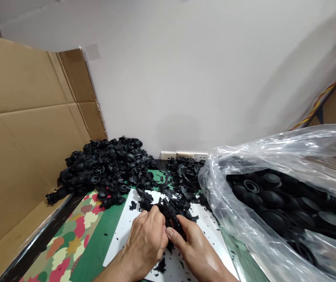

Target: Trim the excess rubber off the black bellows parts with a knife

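Both hands meet over a white sheet (120, 235) near the table's front. My left hand (146, 241) and my right hand (193, 248) together grip one ribbed black rubber part (172, 217), which sticks out beyond the fingers toward the wall. What the left fingers press against it is hidden. Black rubber scraps (160, 266) lie scattered on the sheet around the hands.
A heap of ribbed black rubber parts (106, 164) lies at the back left beside a brown cardboard wall (23, 129). Trimmed scraps (185, 176) pile up at the back centre. A clear plastic bag (288, 149) with more black parts fills the right.
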### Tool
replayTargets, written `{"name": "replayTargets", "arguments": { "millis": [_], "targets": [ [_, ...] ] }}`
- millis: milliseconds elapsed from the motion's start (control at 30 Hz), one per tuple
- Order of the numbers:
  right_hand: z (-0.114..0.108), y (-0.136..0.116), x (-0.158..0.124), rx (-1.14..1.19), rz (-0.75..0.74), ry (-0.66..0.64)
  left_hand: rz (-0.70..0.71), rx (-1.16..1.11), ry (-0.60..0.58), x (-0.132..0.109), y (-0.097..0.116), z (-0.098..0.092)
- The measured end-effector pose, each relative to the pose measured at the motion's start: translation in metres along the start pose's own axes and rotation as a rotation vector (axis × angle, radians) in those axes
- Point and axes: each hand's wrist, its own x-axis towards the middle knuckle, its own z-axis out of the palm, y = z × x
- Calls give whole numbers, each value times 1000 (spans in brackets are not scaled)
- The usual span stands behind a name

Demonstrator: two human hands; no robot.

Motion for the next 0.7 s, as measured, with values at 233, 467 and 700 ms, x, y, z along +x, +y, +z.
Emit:
{"name": "replayTargets", "arguments": {
  "millis": [233, 467, 700],
  "targets": [
    [-1, 5, 3, 318, 128, -41, -238, -177, 166, 1, -14, -18],
    [0, 5, 5, 565, 275, -206, -569, -231, 109, -16, -42, -21],
    [1, 5, 5, 600, 293, -247, -602, -466, 137, -17, -32, -20]
  ]
}}
